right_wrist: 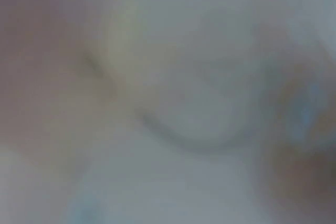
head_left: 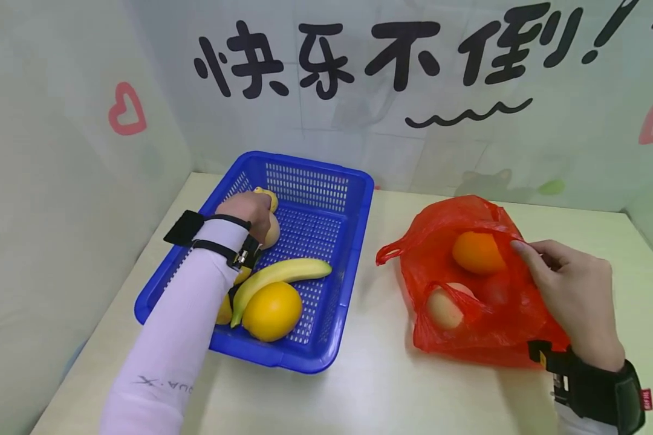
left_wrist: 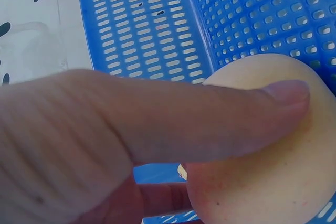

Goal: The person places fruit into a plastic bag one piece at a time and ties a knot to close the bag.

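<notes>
Left hand [head_left: 247,211]: inside the blue basket [head_left: 360,241], toward its far left part. Grip closed around 1 peach [head_left: 272,232]; in the left wrist view the thumb [left_wrist: 236,121] lies across the fruit's pale surface, with a finger visible low on its near side. Cannot tell whether the peach rests on the basket floor or is lifted.

Basket contents, head view: 1 small yellow fruit [head_left: 268,197] just beyond the left hand; 1 banana [head_left: 274,275] curving nearer the viewer; 1 large yellow fruit [head_left: 272,311] beside the banana, at the near end. More yellow items show at the edge of the left sleeve [head_left: 158,344], mostly hidden by it.

Right hand [head_left: 577,296]: at the right side of the red bag [head_left: 451,212], grip narrow, thumb and fingers pinching the rim of the mouth. Right wrist view too blurred to read. Bag mouth open, 1 handle loop sticking out at left. Within: 1 orange [head_left: 476,252] toward the far side and 1 pale round fruit [head_left: 444,308] nearer the viewer, partly covered by red plastic.

Basket and bag stand apart on the pale table [head_left: 386,386]. Behind: a wall [head_left: 359,145] with black writing.
</notes>
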{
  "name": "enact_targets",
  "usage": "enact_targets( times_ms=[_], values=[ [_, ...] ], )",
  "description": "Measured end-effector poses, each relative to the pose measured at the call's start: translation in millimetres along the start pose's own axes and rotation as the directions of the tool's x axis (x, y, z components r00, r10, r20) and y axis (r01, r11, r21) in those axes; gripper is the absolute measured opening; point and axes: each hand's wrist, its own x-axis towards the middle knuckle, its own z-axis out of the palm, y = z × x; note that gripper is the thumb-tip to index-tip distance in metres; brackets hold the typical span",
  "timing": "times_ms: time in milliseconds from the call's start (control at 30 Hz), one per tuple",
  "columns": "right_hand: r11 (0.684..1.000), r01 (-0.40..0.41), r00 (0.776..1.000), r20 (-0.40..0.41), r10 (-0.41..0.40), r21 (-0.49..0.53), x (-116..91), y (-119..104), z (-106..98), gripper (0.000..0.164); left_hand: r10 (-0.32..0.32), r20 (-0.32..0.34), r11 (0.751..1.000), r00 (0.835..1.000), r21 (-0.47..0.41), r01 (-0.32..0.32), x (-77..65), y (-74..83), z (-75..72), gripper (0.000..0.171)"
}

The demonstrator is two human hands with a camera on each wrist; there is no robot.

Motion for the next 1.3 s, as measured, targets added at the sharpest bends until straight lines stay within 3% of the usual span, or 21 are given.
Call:
enact_targets(
  times_ms=[167,400,867,1133,1300],
  values=[
    [1.000,-0.005,1.000,0.000,0.005,0.004,-1,3,-5,0.023,0.028,0.003,1.000,1.000,0.002,-0.028,1.8,4.6,-1.4,0.063],
    [1.000,0.018,1.000,0.012,-0.018,-0.005,3,3,-6,0.022,0.067,0.023,0.997,0.997,-0.028,-0.066,0.4,-2.0,2.5,0.063],
    [1.000,0.017,1.000,0.003,-0.017,-0.003,1,3,-8,0.021,0.101,-0.020,0.993,0.995,-0.051,-0.102,0.5,-2.8,2.8,0.059],
    [1.000,0.026,1.000,0.010,-0.026,-0.010,2,3,-6,0.022,0.135,-0.084,0.985,0.987,-0.100,-0.143,-5.7,-6.2,0.9,0.063],
    [1.000,0.003,1.000,0.007,-0.003,-0.018,0,4,-7,0.022,0.175,-0.170,0.981,0.970,-0.055,-0.186,-13.1,-1.0,-7.3,0.049]
  ],
)
